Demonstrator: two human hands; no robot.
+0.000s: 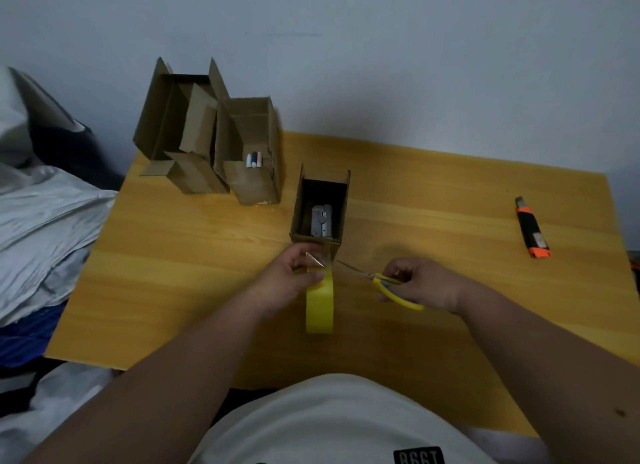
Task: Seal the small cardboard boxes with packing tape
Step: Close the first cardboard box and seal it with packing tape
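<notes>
A small open cardboard box (337, 200) stands in the middle of the table with a grey metal object (322, 221) inside. Just in front of it my left hand (292, 278) grips a yellow roll of packing tape (320, 307) held on edge, with a clear strip of tape (320, 257) pulled up to the box's near wall. My right hand (420, 283) holds yellow-handled scissors (388, 287), whose blades point left at the strip. Two more open boxes, one large (173, 124) and one smaller (252, 151) with small items inside, stand at the back left.
An orange and black utility knife (533, 229) lies at the right of the yellow wooden table (173, 255). Grey and white fabric (45, 214) is piled off the table's left edge. A pale wall rises behind the table.
</notes>
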